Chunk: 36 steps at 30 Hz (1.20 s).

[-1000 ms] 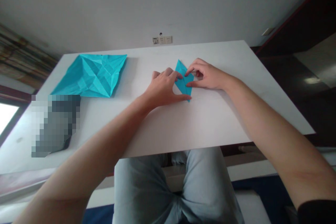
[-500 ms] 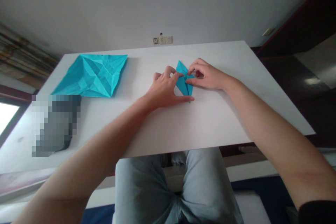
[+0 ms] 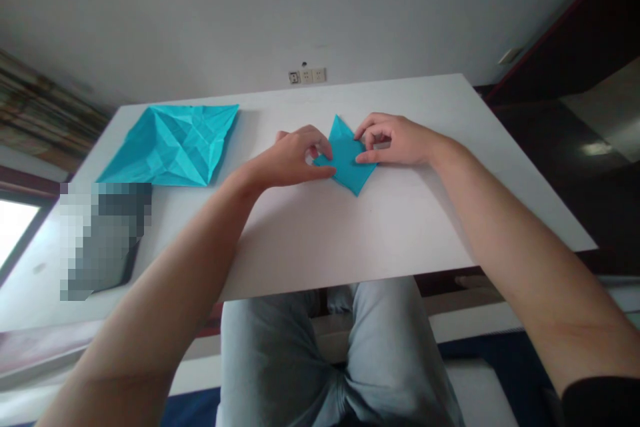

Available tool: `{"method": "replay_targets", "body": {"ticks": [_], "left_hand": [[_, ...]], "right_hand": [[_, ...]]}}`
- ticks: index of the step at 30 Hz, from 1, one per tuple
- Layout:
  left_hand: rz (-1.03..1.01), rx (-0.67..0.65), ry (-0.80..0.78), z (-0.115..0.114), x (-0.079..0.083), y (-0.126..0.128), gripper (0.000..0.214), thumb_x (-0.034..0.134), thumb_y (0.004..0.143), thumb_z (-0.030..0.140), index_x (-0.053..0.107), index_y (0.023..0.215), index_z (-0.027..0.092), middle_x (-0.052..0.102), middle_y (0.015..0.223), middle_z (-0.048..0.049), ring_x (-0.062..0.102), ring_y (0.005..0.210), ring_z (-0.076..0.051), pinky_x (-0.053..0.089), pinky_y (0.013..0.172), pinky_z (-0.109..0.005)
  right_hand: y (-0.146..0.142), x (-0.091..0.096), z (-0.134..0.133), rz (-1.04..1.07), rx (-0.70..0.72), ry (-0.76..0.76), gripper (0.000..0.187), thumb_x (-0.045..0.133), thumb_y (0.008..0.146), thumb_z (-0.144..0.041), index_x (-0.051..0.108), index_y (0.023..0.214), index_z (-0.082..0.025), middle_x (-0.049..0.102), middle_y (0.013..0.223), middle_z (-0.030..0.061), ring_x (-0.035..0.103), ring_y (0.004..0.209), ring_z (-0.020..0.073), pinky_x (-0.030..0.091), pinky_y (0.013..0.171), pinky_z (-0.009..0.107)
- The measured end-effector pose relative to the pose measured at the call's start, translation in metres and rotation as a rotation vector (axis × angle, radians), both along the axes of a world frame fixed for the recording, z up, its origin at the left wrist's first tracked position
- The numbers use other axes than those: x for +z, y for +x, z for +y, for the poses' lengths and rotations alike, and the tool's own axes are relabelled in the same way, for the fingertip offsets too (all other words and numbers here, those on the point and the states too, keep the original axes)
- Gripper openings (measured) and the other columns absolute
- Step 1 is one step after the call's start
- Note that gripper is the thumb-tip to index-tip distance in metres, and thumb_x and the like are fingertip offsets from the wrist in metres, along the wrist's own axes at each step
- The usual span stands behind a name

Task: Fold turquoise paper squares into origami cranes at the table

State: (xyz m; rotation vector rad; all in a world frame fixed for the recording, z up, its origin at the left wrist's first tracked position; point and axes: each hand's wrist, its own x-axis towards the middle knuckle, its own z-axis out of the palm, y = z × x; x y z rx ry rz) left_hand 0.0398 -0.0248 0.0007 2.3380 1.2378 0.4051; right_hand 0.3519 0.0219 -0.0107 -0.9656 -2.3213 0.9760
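A small folded piece of blue origami paper (image 3: 349,161), roughly diamond-shaped, lies on the white table (image 3: 300,240) between my hands. One corner points toward the wall and the opposite one toward me. My left hand (image 3: 303,155) pinches its left corner, thumb on the near side and fingers curled on the far side. At the right corner, my right hand (image 3: 393,140) grips the paper between thumb and fingers. The fingertips cover parts of both side edges.
A larger creased sheet of blue paper (image 3: 175,145) lies at the table's far left. Near it is a blurred-out dark object (image 3: 113,237). Sockets (image 3: 307,76) sit on the wall behind the table. My legs (image 3: 280,353) are below the front edge.
The paper's centre flaps have been spread, so it now shows a wider, smoother diamond. My left hand has drawn back leftward to the left corner; my right hand has barely moved.
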Motion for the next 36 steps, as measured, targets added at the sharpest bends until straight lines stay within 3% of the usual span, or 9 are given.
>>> {"method": "replay_targets", "body": {"ticks": [6, 11, 16, 19, 25, 30, 34, 36], "left_hand": [[-0.101, -0.079, -0.051, 0.005, -0.001, -0.011, 0.046, 0.095, 0.085, 0.053, 0.087, 0.125, 0.031, 0.085, 0.135, -0.0062, 0.080, 0.122, -0.029, 0.060, 0.118, -0.047], [-0.156, -0.059, -0.069, 0.010, -0.003, -0.017, 0.049, 0.092, 0.088, 0.061, 0.089, 0.124, 0.028, 0.088, 0.128, -0.0084, 0.082, 0.117, -0.029, 0.066, 0.109, -0.045], [-0.160, -0.056, -0.067, 0.011, -0.007, -0.016, 0.040, 0.087, 0.088, 0.047, 0.090, 0.123, 0.029, 0.089, 0.129, -0.0079, 0.082, 0.116, -0.028, 0.066, 0.110, -0.044], [-0.133, -0.041, -0.022, 0.008, -0.008, -0.010, 0.037, 0.082, 0.089, 0.040, 0.090, 0.123, 0.030, 0.088, 0.130, -0.0072, 0.080, 0.117, -0.028, 0.063, 0.111, -0.044], [0.007, -0.077, 0.164, -0.003, -0.002, 0.007, 0.020, 0.086, 0.094, 0.044, 0.089, 0.108, 0.030, 0.089, 0.129, -0.0060, 0.078, 0.132, -0.036, 0.043, 0.131, -0.059], [-0.067, -0.158, 0.136, 0.001, -0.002, 0.003, 0.021, 0.080, 0.101, 0.046, 0.086, 0.110, 0.028, 0.092, 0.124, -0.0068, 0.085, 0.116, -0.031, 0.059, 0.115, -0.048], [-0.123, -0.085, 0.138, 0.001, -0.003, -0.002, 0.031, 0.078, 0.103, 0.053, 0.084, 0.116, 0.026, 0.092, 0.125, -0.0088, 0.086, 0.112, -0.029, 0.067, 0.109, -0.045], [-0.138, -0.046, 0.149, 0.000, -0.004, -0.002, 0.031, 0.077, 0.103, 0.053, 0.082, 0.115, 0.024, 0.091, 0.119, -0.0093, 0.086, 0.110, -0.029, 0.069, 0.106, -0.043]], "right_hand": [[-0.001, 0.006, -0.006, -0.015, 0.018, -0.030, 0.053, 0.109, 0.074, -0.073, 0.079, 0.082, -0.029, 0.075, 0.134, 0.0101, 0.074, 0.127, 0.0363, 0.068, 0.115, 0.060], [0.001, 0.005, -0.004, -0.039, 0.049, -0.033, 0.058, 0.113, 0.066, -0.074, 0.083, 0.091, -0.032, 0.073, 0.137, 0.0095, 0.073, 0.129, 0.0376, 0.069, 0.115, 0.060], [0.003, 0.003, 0.002, -0.077, 0.073, -0.019, 0.064, 0.115, 0.060, -0.074, 0.085, 0.097, -0.032, 0.070, 0.139, 0.0100, 0.072, 0.129, 0.0379, 0.069, 0.113, 0.059], [0.004, 0.002, 0.002, -0.091, 0.074, -0.010, 0.064, 0.115, 0.060, -0.072, 0.085, 0.099, -0.032, 0.069, 0.140, 0.0099, 0.071, 0.130, 0.0377, 0.068, 0.113, 0.058], [0.003, 0.004, 0.000, -0.102, 0.066, -0.006, 0.062, 0.117, 0.061, -0.066, 0.084, 0.099, -0.031, 0.068, 0.138, 0.0095, 0.071, 0.126, 0.0367, 0.068, 0.112, 0.056], [0.003, 0.003, 0.000, -0.075, 0.062, -0.033, 0.064, 0.117, 0.058, -0.069, 0.086, 0.102, -0.033, 0.069, 0.139, 0.0087, 0.072, 0.126, 0.0373, 0.068, 0.113, 0.058], [0.005, 0.002, 0.002, -0.080, 0.048, -0.025, 0.069, 0.116, 0.058, -0.072, 0.087, 0.110, -0.036, 0.072, 0.136, 0.0076, 0.072, 0.121, 0.0363, 0.068, 0.110, 0.056], [0.004, 0.001, 0.002, -0.078, 0.030, -0.015, 0.067, 0.111, 0.066, -0.075, 0.087, 0.114, -0.036, 0.074, 0.132, 0.0072, 0.072, 0.119, 0.0360, 0.067, 0.107, 0.054]]}}
